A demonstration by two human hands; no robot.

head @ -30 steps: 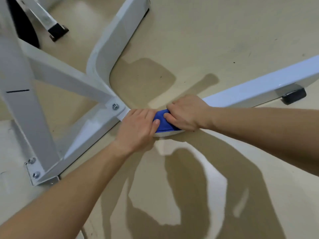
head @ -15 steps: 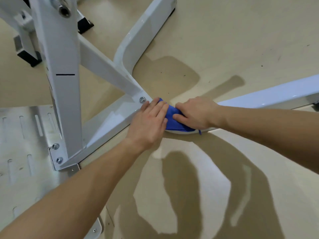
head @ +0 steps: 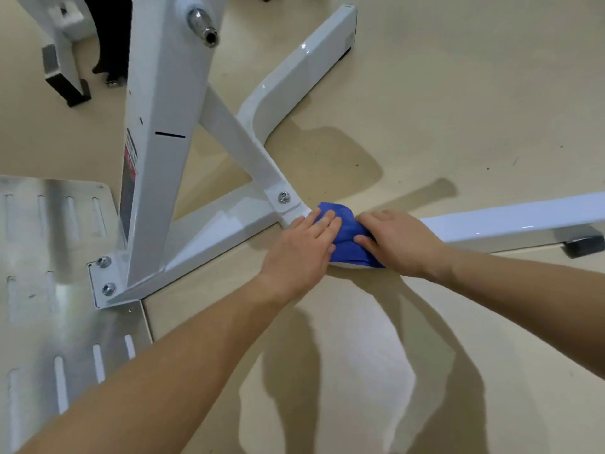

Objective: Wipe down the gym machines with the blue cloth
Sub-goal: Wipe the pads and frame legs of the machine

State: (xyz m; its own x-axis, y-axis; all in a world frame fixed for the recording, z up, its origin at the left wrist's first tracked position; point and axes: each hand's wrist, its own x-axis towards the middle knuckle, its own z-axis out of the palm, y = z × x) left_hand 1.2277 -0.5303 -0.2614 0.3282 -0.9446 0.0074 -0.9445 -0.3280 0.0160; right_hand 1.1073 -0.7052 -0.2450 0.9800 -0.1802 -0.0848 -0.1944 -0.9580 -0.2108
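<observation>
Head view, step: wiping the low rail (head: 507, 221) of the white machine frame (head: 157, 132), right beside the bolted joint (head: 284, 197).
Left side: left hand (head: 301, 250) lies flat-fingered, pressing the blue cloth (head: 347, 239) down.
Right side: right hand (head: 397, 240) curls its fingers over the cloth, gripping it.
Tip: I'd press evenly and work into the joint's edge.
Cloth look: bunched, deep blue, draped over the rail's bend between both hands.

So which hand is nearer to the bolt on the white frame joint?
Left. The left hand lies just below-right of the bolt; the right hand is farther right, past the blue cloth.
</observation>
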